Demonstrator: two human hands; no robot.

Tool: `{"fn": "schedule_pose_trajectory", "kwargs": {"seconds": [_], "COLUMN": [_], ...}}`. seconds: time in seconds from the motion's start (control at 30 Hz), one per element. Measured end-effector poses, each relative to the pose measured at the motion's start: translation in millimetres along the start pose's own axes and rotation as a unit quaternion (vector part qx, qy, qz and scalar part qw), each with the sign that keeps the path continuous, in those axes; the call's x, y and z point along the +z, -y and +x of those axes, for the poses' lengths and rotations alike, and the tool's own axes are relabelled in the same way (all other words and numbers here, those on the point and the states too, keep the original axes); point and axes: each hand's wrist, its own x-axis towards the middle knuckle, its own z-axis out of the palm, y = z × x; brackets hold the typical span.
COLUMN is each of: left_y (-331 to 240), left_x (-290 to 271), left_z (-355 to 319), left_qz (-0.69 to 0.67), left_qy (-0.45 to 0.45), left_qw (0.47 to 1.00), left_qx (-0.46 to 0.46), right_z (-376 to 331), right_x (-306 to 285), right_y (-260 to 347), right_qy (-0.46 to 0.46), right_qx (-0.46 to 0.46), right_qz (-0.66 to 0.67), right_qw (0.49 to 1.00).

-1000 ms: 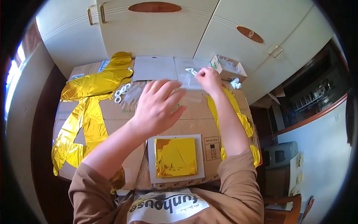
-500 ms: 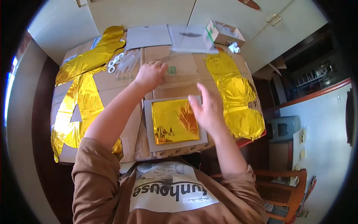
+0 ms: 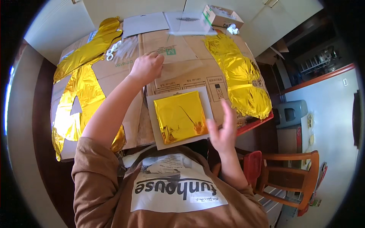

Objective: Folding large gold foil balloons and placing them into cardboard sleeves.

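A folded square of shiny gold foil [image 3: 178, 117] lies flat on a pale grey card [image 3: 153, 127] at the table's near edge. My right hand [image 3: 224, 131] is just right of them, fingers apart, its thumb close to the card's right edge. Farther out, my left hand [image 3: 147, 68] is closed over the cardboard, its fingertips pinched together. A faint clear plastic film [image 3: 180, 72] seems to run rightward from these fingers. Gold foil balloons lie flat on both sides: a letter-shaped one [image 3: 85, 93] at left and a wrinkled one [image 3: 247, 93] at right.
Brown cardboard [image 3: 114, 85] covers the table. White rings [image 3: 111, 53] and clear tubes [image 3: 127, 49] lie at far left. Along the back are a grey card [image 3: 145, 24], a clear packet [image 3: 188, 23], a small box [image 3: 223, 17] and crumpled white tissue [image 3: 232, 29]. A wooden chair [image 3: 291, 156] stands at right.
My right hand has drawn back to the right, off the foil's edge. The card and foil have turned slightly anticlockwise. My left hand stays closed; the whole view has shifted a little.
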Motion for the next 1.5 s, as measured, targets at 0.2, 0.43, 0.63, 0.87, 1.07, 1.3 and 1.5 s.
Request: {"fn": "schedule_pose_trajectory", "kwargs": {"seconds": [0.2,0.43,0.63,0.87,1.07,1.3,1.5], "left_y": [-3.9,-20.9,-33.6,-54.2,-77.8,-85.5,-94.0], "left_x": [2.2,-5.5,-14.5,-28.8,-40.4,-50.9,-73.3], "left_z": [-8.9,-18.4,-31.9,-45.7,-55.7,-67.5,-50.9], "left_qz": [-0.007,-0.008,-0.010,-0.006,-0.041,-0.031,0.022], "left_qy": [-0.015,-0.015,0.003,0.077,0.017,0.110,0.223], "left_qw": [0.999,0.998,0.997,0.993,0.993,0.991,0.973], "left_qx": [0.038,0.068,0.081,0.089,0.111,0.062,0.055], "right_z": [-91.8,-65.9,-82.7,-56.0,-25.2,-40.6,-52.0], "right_x": [1.1,37.1,11.9,-53.1,-21.9,-3.1,4.6], "right_y": [10.0,37.9,39.8,23.4,-7.6,8.9,25.2], "right_qy": [-0.040,0.073,0.013,0.114,0.194,0.053,0.000], "right_qx": [0.493,0.502,0.461,0.383,0.451,0.438,0.435], "right_qz": [0.463,0.600,0.512,0.492,0.523,0.508,0.517], "right_qw": [0.736,0.618,0.725,0.773,0.697,0.740,0.737]}}
